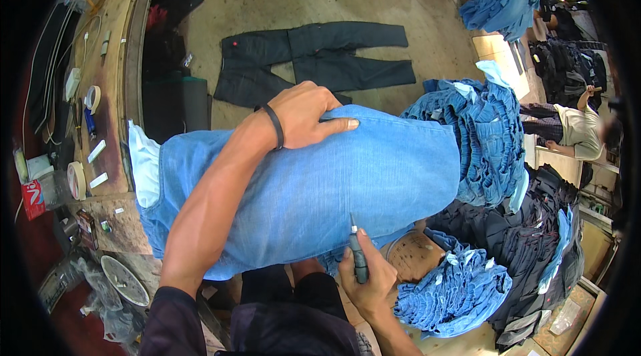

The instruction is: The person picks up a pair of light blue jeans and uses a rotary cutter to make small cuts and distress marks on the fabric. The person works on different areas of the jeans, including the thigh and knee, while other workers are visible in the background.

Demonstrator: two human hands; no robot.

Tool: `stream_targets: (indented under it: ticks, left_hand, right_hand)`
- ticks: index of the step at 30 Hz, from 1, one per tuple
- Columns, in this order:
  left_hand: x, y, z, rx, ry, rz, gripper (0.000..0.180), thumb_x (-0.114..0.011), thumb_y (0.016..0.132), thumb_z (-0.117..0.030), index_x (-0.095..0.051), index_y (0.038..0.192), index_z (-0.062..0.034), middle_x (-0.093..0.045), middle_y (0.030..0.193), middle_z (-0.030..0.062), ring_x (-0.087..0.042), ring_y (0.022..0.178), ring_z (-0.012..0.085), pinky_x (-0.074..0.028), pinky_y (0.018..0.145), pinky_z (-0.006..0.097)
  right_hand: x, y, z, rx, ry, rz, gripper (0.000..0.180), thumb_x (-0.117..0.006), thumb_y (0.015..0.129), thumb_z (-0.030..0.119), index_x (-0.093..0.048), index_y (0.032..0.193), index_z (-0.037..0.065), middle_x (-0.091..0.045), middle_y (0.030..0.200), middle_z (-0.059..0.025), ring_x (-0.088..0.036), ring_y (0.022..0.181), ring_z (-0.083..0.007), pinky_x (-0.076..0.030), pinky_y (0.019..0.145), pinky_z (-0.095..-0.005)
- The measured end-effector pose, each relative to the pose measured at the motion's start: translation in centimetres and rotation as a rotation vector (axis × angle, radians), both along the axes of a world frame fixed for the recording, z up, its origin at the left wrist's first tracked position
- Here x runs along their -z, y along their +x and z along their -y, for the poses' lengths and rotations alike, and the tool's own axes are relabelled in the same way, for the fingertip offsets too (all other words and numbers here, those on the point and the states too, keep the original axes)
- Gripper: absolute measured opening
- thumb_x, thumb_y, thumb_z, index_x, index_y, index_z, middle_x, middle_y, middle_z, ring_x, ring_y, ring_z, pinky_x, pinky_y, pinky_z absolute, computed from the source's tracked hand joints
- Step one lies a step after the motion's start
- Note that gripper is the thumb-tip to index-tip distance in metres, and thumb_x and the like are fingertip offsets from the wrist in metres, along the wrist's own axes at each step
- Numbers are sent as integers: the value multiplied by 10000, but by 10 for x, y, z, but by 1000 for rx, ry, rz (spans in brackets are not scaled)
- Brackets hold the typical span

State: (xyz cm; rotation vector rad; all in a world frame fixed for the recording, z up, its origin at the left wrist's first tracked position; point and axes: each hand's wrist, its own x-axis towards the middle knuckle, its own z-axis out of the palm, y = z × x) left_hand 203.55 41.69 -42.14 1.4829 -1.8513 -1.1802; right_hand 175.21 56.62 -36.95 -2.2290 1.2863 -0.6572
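Left hand (300, 115) on jeans (394, 162), plastic bag (122, 319) (contents unclear)

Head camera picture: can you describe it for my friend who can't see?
A person's left hand grips blue denim while the right hand holds a small pointed tool over it. Dark trousers lie beyond, with denim piles to the right.

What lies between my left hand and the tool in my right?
In the head view, only blue denim lies between left hand and tool.
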Motion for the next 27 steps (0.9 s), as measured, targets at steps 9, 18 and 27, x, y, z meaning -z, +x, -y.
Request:
stream_targets:
  ticks: [9, 18, 27]
  left_hand:
    - [-2, 1, 1, 5, 33, 45, 461, -697, 993, -438, -790, 869, -4, -676, 728, 271, -683, 712, 437, -523, 668, 513]
    - [2, 1, 2, 9, 49, 65, 486, -695, 992, -446, -776, 826, 3, -668, 701, 265, -667, 663, 429, -514, 644, 512]
    - [4, 1, 2, 12, 54, 74, 492, -698, 992, -470, -800, 855, -9, -673, 690, 251, -682, 653, 396, -522, 641, 495]
  right_hand:
    - [21, 34, 52, -5, -144, 41, 489, -781, 840, -28, -683, 1318, -59, -736, 842, -150, -674, 587, -229, -542, 559, -332]
    - [15, 28, 44, -6, -52, -21, 482, -778, 839, -27, -704, 1315, -33, -695, 774, -114, -649, 561, -207, -521, 536, -327]
    - [0, -3, 3, -19, 54, -35, 497, -791, 836, -30, -686, 1321, -55, -655, 713, -101, -633, 550, -205, -501, 517, -329]
